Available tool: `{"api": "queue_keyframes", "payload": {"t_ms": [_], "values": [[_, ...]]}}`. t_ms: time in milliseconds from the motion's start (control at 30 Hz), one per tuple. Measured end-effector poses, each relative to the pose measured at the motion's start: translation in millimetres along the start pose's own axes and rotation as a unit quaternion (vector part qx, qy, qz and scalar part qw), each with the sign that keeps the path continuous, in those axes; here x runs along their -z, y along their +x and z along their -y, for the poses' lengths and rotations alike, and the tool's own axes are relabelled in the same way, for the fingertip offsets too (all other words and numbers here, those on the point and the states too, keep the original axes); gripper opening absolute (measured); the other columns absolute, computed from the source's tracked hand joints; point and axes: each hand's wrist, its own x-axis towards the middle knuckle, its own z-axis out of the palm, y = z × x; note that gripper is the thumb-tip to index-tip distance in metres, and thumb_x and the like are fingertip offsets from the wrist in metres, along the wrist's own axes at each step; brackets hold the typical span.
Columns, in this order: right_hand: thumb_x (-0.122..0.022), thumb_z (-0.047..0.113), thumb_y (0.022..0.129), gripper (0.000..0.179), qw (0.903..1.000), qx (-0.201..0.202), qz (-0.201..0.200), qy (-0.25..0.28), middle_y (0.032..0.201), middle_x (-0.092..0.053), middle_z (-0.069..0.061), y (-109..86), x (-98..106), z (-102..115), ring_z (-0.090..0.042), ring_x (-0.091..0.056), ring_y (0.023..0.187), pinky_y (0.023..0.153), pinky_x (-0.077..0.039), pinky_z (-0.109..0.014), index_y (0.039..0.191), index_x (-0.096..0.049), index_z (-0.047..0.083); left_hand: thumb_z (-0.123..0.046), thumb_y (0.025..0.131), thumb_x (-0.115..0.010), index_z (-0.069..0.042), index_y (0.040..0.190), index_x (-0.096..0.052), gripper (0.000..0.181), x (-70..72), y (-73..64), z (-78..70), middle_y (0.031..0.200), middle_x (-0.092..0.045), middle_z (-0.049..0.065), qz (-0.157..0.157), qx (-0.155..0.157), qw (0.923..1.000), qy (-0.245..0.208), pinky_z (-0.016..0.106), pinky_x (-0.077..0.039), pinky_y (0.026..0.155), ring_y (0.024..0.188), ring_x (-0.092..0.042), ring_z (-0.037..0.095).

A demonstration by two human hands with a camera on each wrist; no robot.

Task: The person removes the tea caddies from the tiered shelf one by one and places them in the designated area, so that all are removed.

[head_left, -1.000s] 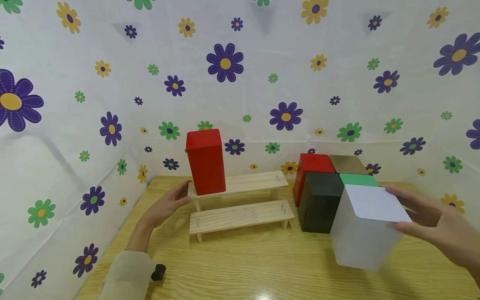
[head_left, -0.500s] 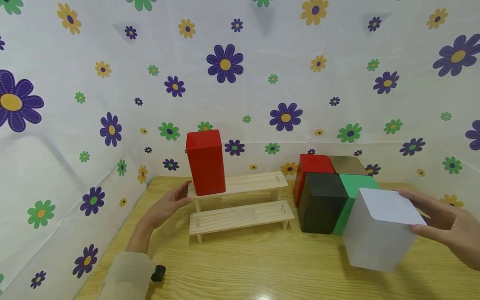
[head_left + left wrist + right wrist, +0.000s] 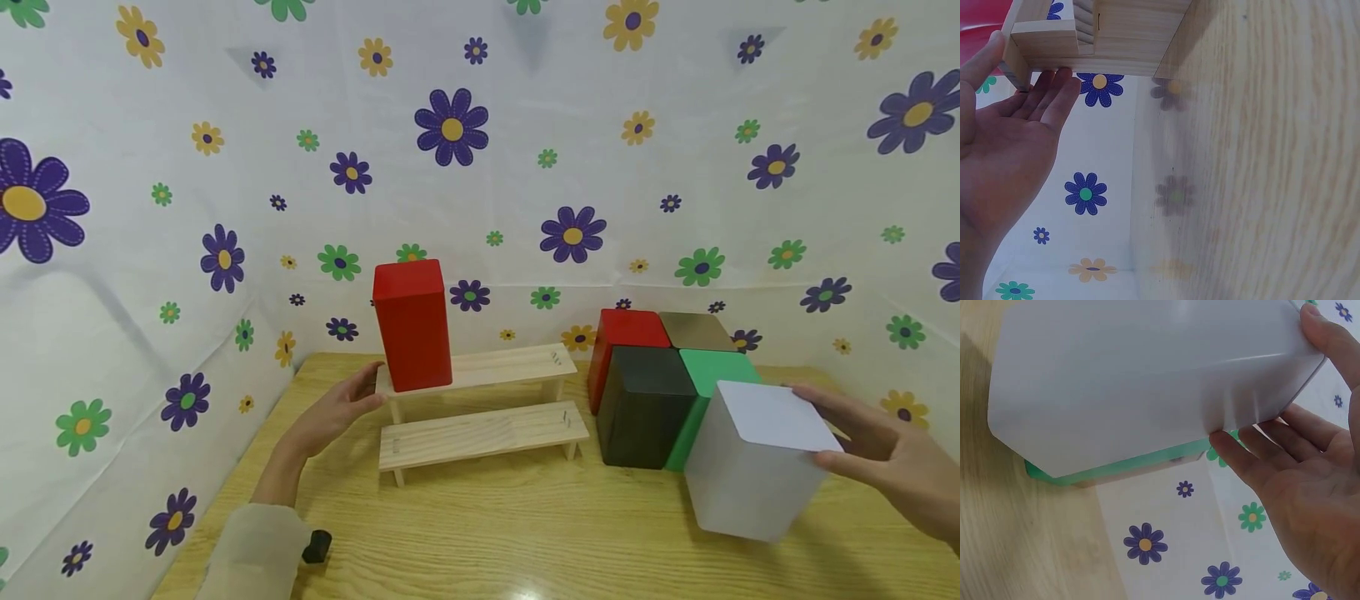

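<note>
A white rectangular block (image 3: 757, 467) stands at the right front of the table, slightly tilted. My right hand (image 3: 892, 458) grips its upper right side, with the thumb on the near side and the fingers behind, as the right wrist view also shows. I cannot tell whether its base touches the table. At the left, my left hand (image 3: 337, 408) rests against the left end of a two-step wooden shelf (image 3: 483, 435). Its thumb (image 3: 985, 59) touches the top board's edge, while nearly straight fingers touch the side. A tall red block (image 3: 412, 333) stands on the upper step beside this hand.
Behind the white block stand a black block (image 3: 648, 408), a green block (image 3: 716, 367), another red block (image 3: 626, 329) and a brown block (image 3: 697, 329), close together. Flower-patterned cloth (image 3: 510, 192) encloses the back and sides of the wooden table (image 3: 480, 533).
The white block and my right hand have moved right, uncovering more of the green block, then shifted slightly back left. My left hand and the shelf stay in place.
</note>
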Motion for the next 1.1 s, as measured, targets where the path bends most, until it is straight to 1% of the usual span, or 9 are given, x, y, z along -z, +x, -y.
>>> {"api": "queue_keyframes", "payload": {"t_ms": [167,233,367,500,567,767,933,1000,1100], "values": [[-0.060,-0.008,0.100,0.073,0.9999,0.013,0.009,0.003,0.157,-0.040,0.017,-0.4,-0.6,-7.1,0.021,-0.042,0.116,0.084,-0.048,-0.007,0.162,-0.037,0.021,-0.032,0.107,-0.058,-0.001,0.165,-0.009,0.082,0.5,0.5,1.1,0.170,-0.015,0.020,0.001,0.001,1.0000,-0.002,0.058,-0.025,0.120,0.154,-0.020,0.043],[-0.061,-0.009,0.100,0.072,0.9997,0.020,0.011,0.003,0.158,-0.040,0.016,-0.6,-1.1,-9.6,0.020,-0.042,0.118,0.085,-0.047,-0.007,0.162,-0.037,0.019,-0.032,0.107,-0.058,-0.001,0.165,-0.009,0.082,0.6,0.6,1.3,0.170,-0.015,0.020,0.002,0.001,1.0000,-0.004,0.058,-0.025,0.121,0.154,-0.020,0.043],[-0.062,-0.006,0.100,0.072,0.9996,0.024,0.012,-0.008,0.153,-0.040,0.022,-0.3,-4.1,-11.5,0.021,-0.041,0.118,0.085,-0.048,-0.007,0.162,-0.036,0.017,-0.033,0.107,-0.058,-0.001,0.165,-0.009,0.082,0.3,-0.1,1.0,0.170,-0.015,0.020,0.001,0.003,1.0000,-0.002,0.058,-0.025,0.121,0.154,-0.019,0.043],[-0.060,-0.009,0.099,0.070,0.9994,0.031,0.018,0.004,0.149,-0.041,0.026,-0.2,-6.6,-12.3,0.021,-0.042,0.119,0.085,-0.049,-0.009,0.162,-0.035,0.010,-0.033,0.107,-0.058,-0.002,0.165,-0.009,0.082,0.1,-0.1,0.8,0.170,-0.015,0.020,0.001,0.002,1.0000,0.000,0.058,-0.025,0.121,0.154,-0.019,0.043],[-0.060,-0.009,0.099,0.070,0.9995,0.026,0.017,0.007,0.148,-0.041,0.027,-0.7,-7.1,-12.8,0.022,-0.042,0.118,0.085,-0.049,-0.008,0.162,-0.035,0.011,-0.033,0.107,-0.058,-0.002,0.165,-0.009,0.082,0.0,-0.2,0.5,0.170,-0.015,0.020,0.000,0.002,1.0000,0.002,0.057,-0.025,0.121,0.154,-0.019,0.043],[-0.060,-0.005,0.101,0.070,0.9998,0.012,0.017,-0.003,0.156,-0.039,0.020,-2.3,-7.9,-12.4,0.022,-0.040,0.118,0.084,-0.049,-0.009,0.163,-0.036,0.019,-0.034,0.107,-0.058,-0.002,0.165,-0.010,0.082,-0.8,-0.3,-0.7,0.170,-0.015,0.019,-0.004,0.004,0.9999,0.009,0.057,-0.025,0.120,0.154,-0.019,0.043],[-0.060,-0.002,0.102,0.069,0.9996,0.000,0.028,-0.003,0.156,-0.035,0.027,-3.4,-9.0,-10.2,0.024,-0.039,0.119,0.084,-0.049,-0.008,0.163,-0.034,0.017,-0.034,0.107,-0.058,-0.002,0.165,-0.010,0.081,-0.8,0.2,-0.7,0.170,-0.015,0.020,-0.002,0.002,1.0000,0.006,0.057,-0.025,0.121,0.154,-0.020,0.043],[-0.061,-0.003,0.102,0.068,0.9993,0.009,0.035,0.002,0.157,-0.033,0.027,-3.8,-9.7,-9.1,0.023,-0.039,0.121,0.085,-0.048,-0.007,0.162,-0.035,0.013,-0.033,0.107,-0.058,-0.002,0.165,-0.010,0.081,-0.6,0.3,-0.5,0.170,-0.016,0.020,-0.001,0.000,1.0000,0.004,0.057,-0.025,0.121,0.154,-0.020,0.043],[-0.061,-0.011,0.098,0.067,0.9980,0.037,0.047,0.018,0.158,-0.034,0.024,-4.6,-11.4,-7.6,0.020,-0.041,0.126,0.087,-0.050,-0.009,0.159,-0.037,0.004,-0.033,0.107,-0.057,-0.001,0.165,-0.010,0.081,-0.6,0.2,0.0,0.170,-0.016,0.020,-0.001,-0.003,1.0000,0.001,0.057,-0.025,0.121,0.154,-0.021,0.043]]}}
